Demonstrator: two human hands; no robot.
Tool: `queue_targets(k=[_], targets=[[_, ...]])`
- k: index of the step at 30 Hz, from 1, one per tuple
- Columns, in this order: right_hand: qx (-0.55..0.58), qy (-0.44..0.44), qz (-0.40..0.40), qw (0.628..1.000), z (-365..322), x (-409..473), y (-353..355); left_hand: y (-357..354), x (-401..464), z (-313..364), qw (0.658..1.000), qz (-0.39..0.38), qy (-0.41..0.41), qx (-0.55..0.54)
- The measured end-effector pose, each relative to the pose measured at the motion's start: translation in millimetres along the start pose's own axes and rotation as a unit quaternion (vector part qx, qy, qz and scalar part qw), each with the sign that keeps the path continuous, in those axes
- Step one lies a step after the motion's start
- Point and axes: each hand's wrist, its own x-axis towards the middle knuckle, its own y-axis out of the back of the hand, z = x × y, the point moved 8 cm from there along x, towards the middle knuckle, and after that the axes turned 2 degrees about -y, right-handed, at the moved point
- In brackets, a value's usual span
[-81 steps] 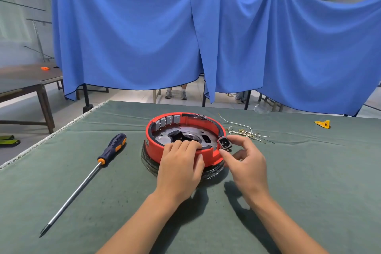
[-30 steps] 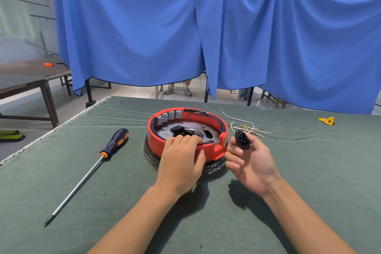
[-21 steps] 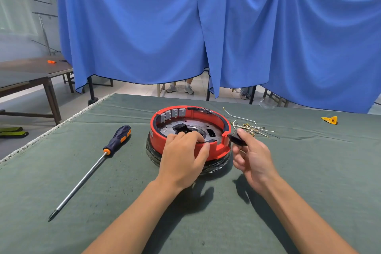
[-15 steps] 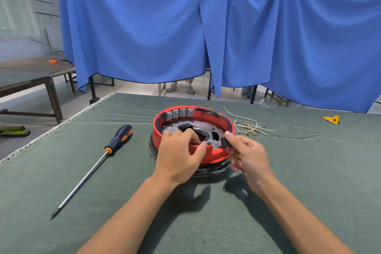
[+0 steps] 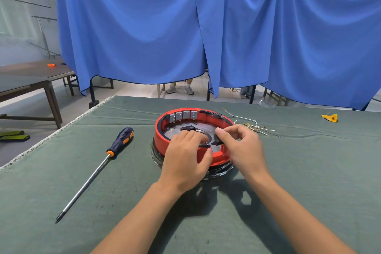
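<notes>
Near the middle of the tabletop point(image 5: 86, 208), a little closer to the far edge than the near one, sits a red round case point(image 5: 159, 137). It is open on top. I can see a grey metal plate point(image 5: 175, 131) inside it and four little grey blocks point(image 5: 182, 115) in a row along its far wall.

The left hand point(image 5: 185, 164) holds the case at its near side. Its fingers are bent over the rim and reach inside, and the thumb presses on the red wall outside.

The right hand point(image 5: 244, 147) is over the right side of the case. Its thumb and first finger pinch a small black part point(image 5: 219, 140) and hold it just inside the rim. The other fingers are curled up. I cannot tell if the part touches the plate.

A long screwdriver point(image 5: 120, 140) with a dark blue and orange handle lies to the left of the case, well apart from it. Its tip points at the near left corner. Some thin wires point(image 5: 254, 127) lie just behind the right hand, toward the far edge. A yellow scrap point(image 5: 330, 118) lies near the far right corner. Past the far edge hangs a big blue cloth point(image 5: 134, 27)
</notes>
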Motion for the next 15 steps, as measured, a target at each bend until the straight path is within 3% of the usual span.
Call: queue_targets(k=[15], targets=[[-0.214, -0.007, 0.002, 0.977, -8, 4, -17, -5, -1, -1, 0.999, -0.013, -0.009, 0.033]])
